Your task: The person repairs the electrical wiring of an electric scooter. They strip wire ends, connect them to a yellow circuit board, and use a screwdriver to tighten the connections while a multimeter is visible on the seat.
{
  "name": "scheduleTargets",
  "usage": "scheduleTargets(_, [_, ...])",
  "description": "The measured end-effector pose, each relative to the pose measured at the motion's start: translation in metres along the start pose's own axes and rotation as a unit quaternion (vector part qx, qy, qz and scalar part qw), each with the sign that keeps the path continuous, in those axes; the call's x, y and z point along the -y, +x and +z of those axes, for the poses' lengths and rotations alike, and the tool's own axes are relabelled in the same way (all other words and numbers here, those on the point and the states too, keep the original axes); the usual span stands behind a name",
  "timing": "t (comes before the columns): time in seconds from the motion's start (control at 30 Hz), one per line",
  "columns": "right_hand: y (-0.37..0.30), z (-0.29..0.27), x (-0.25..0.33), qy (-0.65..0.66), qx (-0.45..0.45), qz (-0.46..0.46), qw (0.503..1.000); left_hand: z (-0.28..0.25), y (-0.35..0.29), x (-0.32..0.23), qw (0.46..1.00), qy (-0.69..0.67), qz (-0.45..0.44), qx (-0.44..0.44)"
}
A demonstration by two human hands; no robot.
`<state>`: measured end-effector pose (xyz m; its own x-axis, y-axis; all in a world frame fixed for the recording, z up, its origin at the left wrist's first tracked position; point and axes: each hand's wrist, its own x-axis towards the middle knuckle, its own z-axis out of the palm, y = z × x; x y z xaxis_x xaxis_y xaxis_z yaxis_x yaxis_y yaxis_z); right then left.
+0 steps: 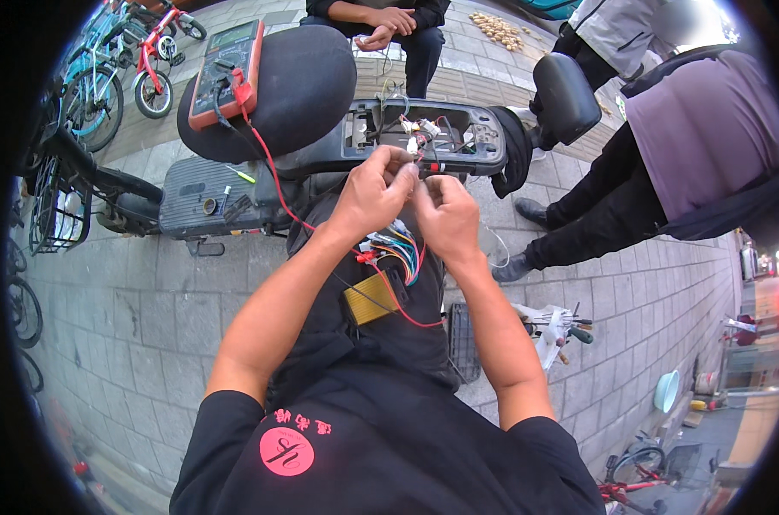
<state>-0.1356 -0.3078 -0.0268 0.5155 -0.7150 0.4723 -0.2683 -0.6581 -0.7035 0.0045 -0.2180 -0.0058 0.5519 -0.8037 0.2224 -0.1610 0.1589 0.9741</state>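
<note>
Left hand (377,196): thumb and fingers pressed together, pinching fine wiring (427,129).
Right hand (448,215): fingertips pinching just beside it, apparently the same strand.
Wiring place: toward the near edge of the open scooter compartment (486,162).
Gold box (374,299): on our lap.
Wire work: we're probably joining ends; next calls for steadiness.

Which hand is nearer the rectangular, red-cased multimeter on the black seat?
Left. The left hand is below and right of the multimeter; the right hand is farther right.
</note>
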Motion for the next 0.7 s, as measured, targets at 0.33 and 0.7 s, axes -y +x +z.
scheduleTargets(0.33, [0.004,-0.017,-0.008,0.305,0.030,0.295,0.905,0.008,0.009,-0.003,0.938,-0.089,-0.310,0.124])
scheduleTargets(0.7, [0.011,-0.021,-0.010,0.317,0.102,0.397,0.856,0.000,0.005,0.004,0.978,0.046,-0.151,0.138])
